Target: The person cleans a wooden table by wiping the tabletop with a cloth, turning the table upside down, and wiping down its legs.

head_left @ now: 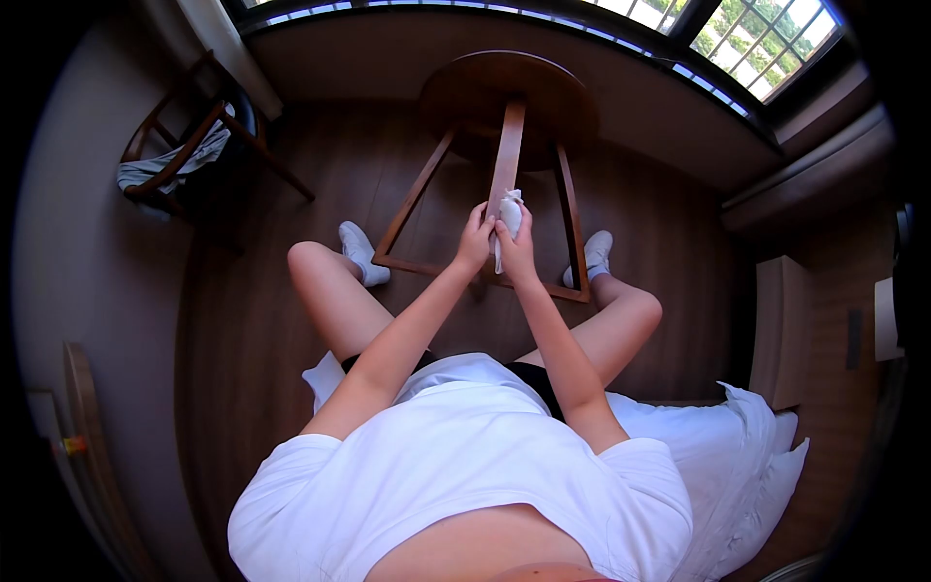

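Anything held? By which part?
Left hand holds the wooden table leg, toward its end nearest the person. Right hand holds the bunched white cloth around its middle, against that leg.

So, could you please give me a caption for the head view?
Left hand on the leg of a tipped round wooden table, right hand holding a white cloth against it.

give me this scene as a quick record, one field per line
left hand: grip on a wooden table leg
right hand: holding a white cloth at that leg
table: round top, tipped, legs toward the person
chair: left side, light cloth draped on it
window: beyond the table, upper right
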Tool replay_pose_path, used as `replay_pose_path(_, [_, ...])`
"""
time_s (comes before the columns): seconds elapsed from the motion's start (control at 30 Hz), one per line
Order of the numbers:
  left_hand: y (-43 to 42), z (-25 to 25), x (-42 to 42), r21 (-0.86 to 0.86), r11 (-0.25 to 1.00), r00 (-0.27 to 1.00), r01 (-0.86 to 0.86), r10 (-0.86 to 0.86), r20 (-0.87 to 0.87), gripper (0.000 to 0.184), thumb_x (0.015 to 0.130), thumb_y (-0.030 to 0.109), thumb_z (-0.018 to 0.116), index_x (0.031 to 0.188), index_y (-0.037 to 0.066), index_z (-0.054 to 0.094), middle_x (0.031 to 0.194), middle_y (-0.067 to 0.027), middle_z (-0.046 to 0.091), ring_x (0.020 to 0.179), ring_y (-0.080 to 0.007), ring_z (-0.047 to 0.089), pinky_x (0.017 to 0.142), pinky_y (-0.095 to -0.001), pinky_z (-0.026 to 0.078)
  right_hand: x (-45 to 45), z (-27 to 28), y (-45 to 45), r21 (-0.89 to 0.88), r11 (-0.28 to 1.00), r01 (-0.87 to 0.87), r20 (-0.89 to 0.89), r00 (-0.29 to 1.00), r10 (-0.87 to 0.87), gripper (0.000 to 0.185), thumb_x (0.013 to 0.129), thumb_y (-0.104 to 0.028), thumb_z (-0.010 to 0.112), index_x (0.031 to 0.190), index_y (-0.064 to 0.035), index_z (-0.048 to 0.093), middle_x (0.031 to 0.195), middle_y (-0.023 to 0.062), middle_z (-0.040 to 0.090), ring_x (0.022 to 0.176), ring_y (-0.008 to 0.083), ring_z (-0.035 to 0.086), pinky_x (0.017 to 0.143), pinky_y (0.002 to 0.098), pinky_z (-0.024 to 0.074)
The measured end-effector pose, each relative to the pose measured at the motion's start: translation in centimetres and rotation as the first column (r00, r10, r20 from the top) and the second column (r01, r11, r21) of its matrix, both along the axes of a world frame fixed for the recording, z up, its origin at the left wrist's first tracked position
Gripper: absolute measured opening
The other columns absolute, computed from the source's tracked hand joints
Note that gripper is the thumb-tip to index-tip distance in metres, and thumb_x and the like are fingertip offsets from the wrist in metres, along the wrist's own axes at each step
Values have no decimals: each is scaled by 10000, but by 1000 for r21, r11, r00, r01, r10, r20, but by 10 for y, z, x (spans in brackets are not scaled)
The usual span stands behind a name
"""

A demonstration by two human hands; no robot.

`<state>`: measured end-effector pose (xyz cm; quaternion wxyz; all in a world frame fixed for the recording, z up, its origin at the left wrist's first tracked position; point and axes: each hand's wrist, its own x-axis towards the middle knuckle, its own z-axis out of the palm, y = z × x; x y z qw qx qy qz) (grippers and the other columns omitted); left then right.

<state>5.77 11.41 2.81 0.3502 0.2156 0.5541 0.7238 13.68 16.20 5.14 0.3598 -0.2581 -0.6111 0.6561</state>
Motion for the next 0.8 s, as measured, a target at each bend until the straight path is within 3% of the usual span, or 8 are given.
replay_pose_path(0.4, [0,-6,-2,8,1000,1000,-3,3,4,358,918,128,427,1250,2,381,1149,-120,496,1028,-170,497,876,-281,420,1,1,2,136,990,36,60,997,-44,489,861,-122,520,1284,-15,300,1184,184,471,1079,268,497,897,345,402])
replay_pose_path(0.47, [-1,-5,0,13,1000,1000,6,-6,29,374,917,137,438,1257,-3,373,1174,-134,491,1042,-183,497,881,-290,418,3,-3,5,213,976,44,118,991,-70,468,871,-98,515,1285,-34,307,1177,147,470,1072,225,488,894,319,406])
replay_pose_path(0.6, [0,1,1,-2,1000,999,-12,12,-42,349,911,120,444,1231,-14,400,1114,-99,509,1006,-152,495,871,-266,416,5,4,5,260,963,65,159,981,-109,450,877,-118,502,1281,-38,321,1169,163,491,1056,242,510,880,332,417])
replay_pose_path(0.8, [1,2,5,-13,1000,993,-19,17,-117,361,908,123,453,1233,-24,398,1109,-94,516,1001,-146,492,877,-263,404,10,31,19,298,949,102,175,972,-159,462,914,-312,470,1262,-36,343,1085,219,555,1003,321,561,830,373,441])
